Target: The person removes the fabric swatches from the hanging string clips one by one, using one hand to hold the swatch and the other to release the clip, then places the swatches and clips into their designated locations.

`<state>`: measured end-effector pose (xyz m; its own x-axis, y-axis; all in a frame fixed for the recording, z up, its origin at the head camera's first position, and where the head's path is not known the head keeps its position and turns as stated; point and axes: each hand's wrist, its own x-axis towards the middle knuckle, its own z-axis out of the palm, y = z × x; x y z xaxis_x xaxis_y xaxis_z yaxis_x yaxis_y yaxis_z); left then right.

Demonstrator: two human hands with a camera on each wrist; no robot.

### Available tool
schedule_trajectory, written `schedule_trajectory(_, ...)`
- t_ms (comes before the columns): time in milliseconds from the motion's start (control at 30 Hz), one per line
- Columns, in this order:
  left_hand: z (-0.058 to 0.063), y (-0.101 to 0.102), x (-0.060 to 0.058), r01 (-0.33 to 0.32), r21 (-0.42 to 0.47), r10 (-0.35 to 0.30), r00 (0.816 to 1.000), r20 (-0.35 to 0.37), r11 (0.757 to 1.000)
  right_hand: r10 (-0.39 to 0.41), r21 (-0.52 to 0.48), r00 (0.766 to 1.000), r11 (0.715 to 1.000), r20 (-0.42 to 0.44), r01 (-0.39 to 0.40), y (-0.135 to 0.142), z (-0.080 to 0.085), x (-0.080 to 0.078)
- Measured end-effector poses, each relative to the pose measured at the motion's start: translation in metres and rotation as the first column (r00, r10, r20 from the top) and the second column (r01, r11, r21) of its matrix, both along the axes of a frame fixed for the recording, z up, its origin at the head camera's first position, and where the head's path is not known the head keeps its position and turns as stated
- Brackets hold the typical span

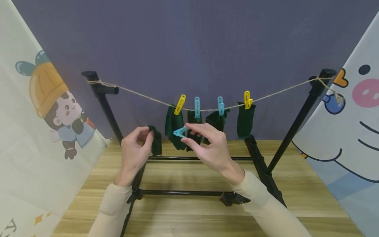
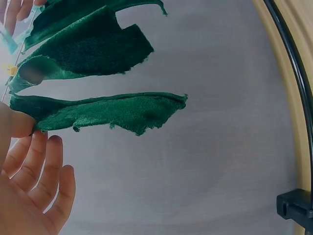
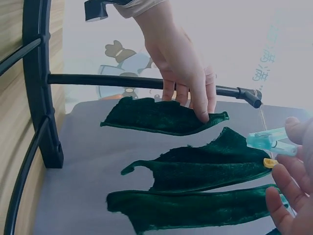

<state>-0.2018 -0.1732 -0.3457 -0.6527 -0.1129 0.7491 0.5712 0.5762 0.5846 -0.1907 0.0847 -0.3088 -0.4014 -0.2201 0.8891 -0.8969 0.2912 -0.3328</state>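
My left hand pinches the upper part of a dark green cloth piece, which hangs down from the fingers. In the left wrist view, thumb and index finger grip that cloth while the other fingers spread. Between thumb and fingertips my right hand holds a light blue clothespin, its jaws pointing left. The right wrist view shows this clothespin near the string. More green cloths hang to the right of my left hand, the nearest under a yellow clothespin.
A sagging string runs between two black posts of a frame on the wooden table. Two blue clothespins and a second yellow clothespin hold further cloths. Black crossbars lie low behind my wrists. Cartoon-printed sheets flank both sides.
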Motion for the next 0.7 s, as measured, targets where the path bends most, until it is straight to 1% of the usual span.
schedule_trajectory(167,-0.003,-0.001,-0.001,-0.008,-0.002,0.008,1.0,-0.012,1.0,-0.003,-0.005,1.0,1.0,0.022,0.003,0.003,-0.007,0.002)
schedule_trajectory(367,-0.009,-0.001,0.0,-0.026,-0.012,0.026,1.0,0.003,1.0,-0.011,-0.001,0.999,1.0,0.046,0.011,0.004,-0.015,0.004)
schedule_trajectory(567,-0.014,-0.002,0.001,-0.016,-0.011,0.016,1.0,0.0,1.0,-0.019,-0.008,0.999,1.0,0.042,0.019,0.007,-0.023,0.004)
schedule_trajectory(700,-0.017,-0.003,0.0,-0.008,-0.01,0.008,1.0,-0.009,1.0,-0.032,-0.005,0.998,0.999,0.061,0.033,0.011,-0.027,0.004)
